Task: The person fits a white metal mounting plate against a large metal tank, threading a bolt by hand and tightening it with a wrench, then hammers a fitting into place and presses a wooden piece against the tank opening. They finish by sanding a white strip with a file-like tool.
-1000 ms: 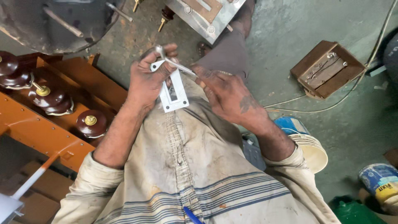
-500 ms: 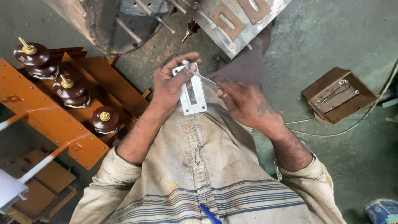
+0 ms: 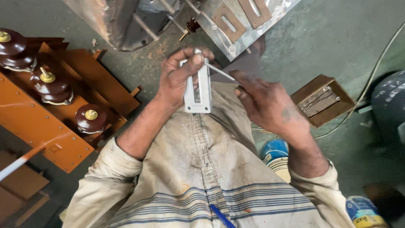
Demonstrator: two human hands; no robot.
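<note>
Biggest in view, at nine o'clock, is the orange metal frame [image 3: 38, 126] carrying three dark brown insulators [image 3: 90, 119] with brass caps. At twelve o'clock lies a grey metal cover plate [image 3: 240, 21] with rusty slotted tabs, and at three o'clock a small brown wooden box [image 3: 322, 100] with a pale cable [image 3: 371, 80] trailing past it. Paint tins [image 3: 275, 157] sit near five o'clock.

At the centre, the left hand [image 3: 179, 78] is wrapped firmly around a white slotted metal bracket [image 3: 198, 86], thumb across its top, holding it upright over the person's lap. The right hand [image 3: 270, 105] pinches a thin metal rod [image 3: 220, 72] narrowly between its fingertips, the rod's tip touching the bracket's upper end by a small bolt head [image 3: 197, 51].

The fitting looks only partly done: rod and bracket meet, but nothing appears fastened, and the bracket is not yet mounted anywhere.
</note>
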